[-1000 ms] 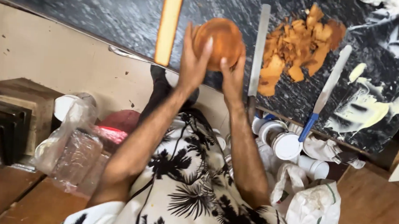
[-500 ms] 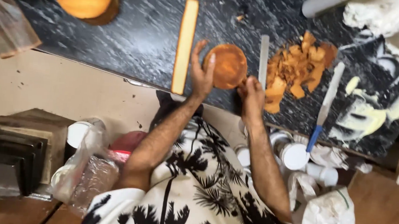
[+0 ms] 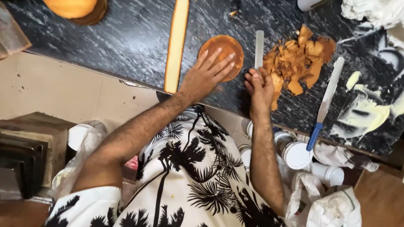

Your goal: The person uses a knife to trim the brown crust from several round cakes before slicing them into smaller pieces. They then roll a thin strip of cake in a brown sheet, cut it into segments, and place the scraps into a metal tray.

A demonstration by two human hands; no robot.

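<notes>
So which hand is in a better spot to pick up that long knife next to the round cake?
Probably the right hand. Its fingers sit right at the near end of the long knife. The left hand lies flat on the round cake, busy holding it down.

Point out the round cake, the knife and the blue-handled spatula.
round cake [image 3: 230,44], head view, bare top beyond the fingers.
knife [image 3: 259,48], head view, middle of blade.
blue-handled spatula [image 3: 329,89], head view, middle of blade.
</notes>
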